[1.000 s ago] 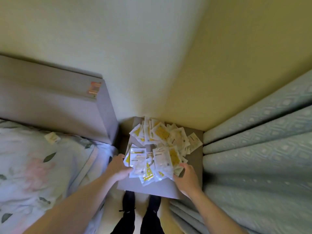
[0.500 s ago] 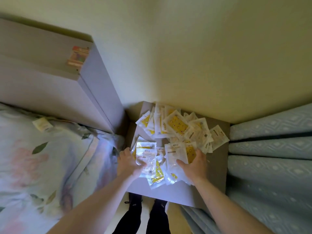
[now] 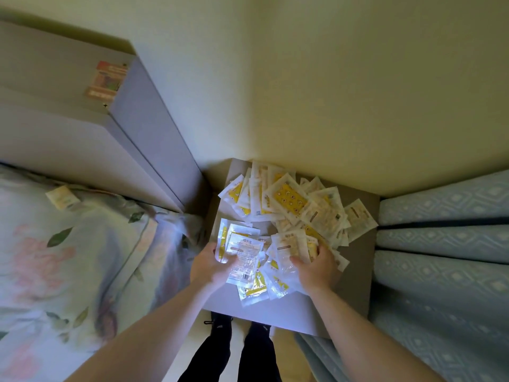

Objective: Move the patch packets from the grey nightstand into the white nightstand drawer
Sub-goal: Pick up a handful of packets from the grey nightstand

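Observation:
Several white and yellow patch packets [image 3: 292, 205] lie heaped on the grey nightstand [image 3: 275, 310] in the room's corner. My left hand [image 3: 212, 264] grips a few packets [image 3: 242, 252] at the near left of the heap, thumb on top. My right hand [image 3: 316, 267] has its fingers curled round a bunch of packets [image 3: 289, 246] at the near right. More loose packets [image 3: 256, 288] lie between my hands. The white nightstand and its drawer are out of view.
A bed with floral bedding [image 3: 68, 257] and a grey headboard [image 3: 82, 139] is close on the left. One packet [image 3: 62, 197] lies on the pillow. Blue patterned curtains [image 3: 446, 257] hang close on the right. My legs [image 3: 234, 351] stand before the nightstand.
Both hands have slid further into the heap and closed on packets. The view has tilted and come closer to the nightstand.

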`<state>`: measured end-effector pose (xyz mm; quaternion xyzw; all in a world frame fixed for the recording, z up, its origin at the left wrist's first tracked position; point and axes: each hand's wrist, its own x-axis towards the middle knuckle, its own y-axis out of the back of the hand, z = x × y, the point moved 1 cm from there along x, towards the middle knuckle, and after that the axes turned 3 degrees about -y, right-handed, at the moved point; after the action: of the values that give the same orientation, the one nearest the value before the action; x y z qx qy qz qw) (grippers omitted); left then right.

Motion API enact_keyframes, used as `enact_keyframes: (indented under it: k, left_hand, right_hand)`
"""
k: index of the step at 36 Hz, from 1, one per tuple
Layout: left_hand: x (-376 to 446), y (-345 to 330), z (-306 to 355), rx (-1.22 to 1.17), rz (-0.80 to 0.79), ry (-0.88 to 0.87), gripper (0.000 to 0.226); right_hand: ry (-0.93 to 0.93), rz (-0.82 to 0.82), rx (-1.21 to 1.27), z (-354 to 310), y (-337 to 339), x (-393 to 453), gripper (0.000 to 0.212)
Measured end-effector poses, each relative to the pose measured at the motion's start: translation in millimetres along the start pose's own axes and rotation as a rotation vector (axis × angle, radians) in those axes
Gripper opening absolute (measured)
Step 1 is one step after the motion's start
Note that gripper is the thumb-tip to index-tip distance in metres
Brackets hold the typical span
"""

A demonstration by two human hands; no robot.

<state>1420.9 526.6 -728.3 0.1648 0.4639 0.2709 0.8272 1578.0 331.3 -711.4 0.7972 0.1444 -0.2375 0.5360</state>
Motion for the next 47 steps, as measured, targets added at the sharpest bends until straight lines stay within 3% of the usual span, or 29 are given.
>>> enact_keyframes:
  k: [2, 6, 18, 26, 37, 41, 47]
  left_hand:
    - [0, 0, 2, -0.008, 0.010, 0.004, 0.041]
    - [2, -2, 7, -0.023, 0.026, -0.040, 0.026]
    - [-17, 11, -3, -0.008, 0.130, -0.013, 0.011]
    - [-59, 47, -2, -0.101, 0.239, 0.044, 0.010]
    - [-150, 108, 21, -0.260, 0.199, -0.068, 0.011]
    - [-189, 126, 33, -0.271, 0.166, -0.138, 0.010]
    - [-248, 142, 36, -0.244, 0.189, -0.198, 0.015]
  right_hand:
    - [0.007, -0.056, 0.028, 1, 1, -1, 0.036]
    - [0.006, -0.104, 0.179, 7, 6, -5, 0.024]
    - [-0.029, -0.152, 0.409, 33, 29, -21, 0.029]
    - [-0.044, -0.149, 0.447, 31, 70, -61, 0.019]
    - [0.094, -0.068, 0.440, 10, 139, -148, 0.024]
    - [0.138, -0.078, 0.433, 3, 159, -177, 0.016]
    - [0.266, -0.126, 0.380, -6, 178, -205, 0.024]
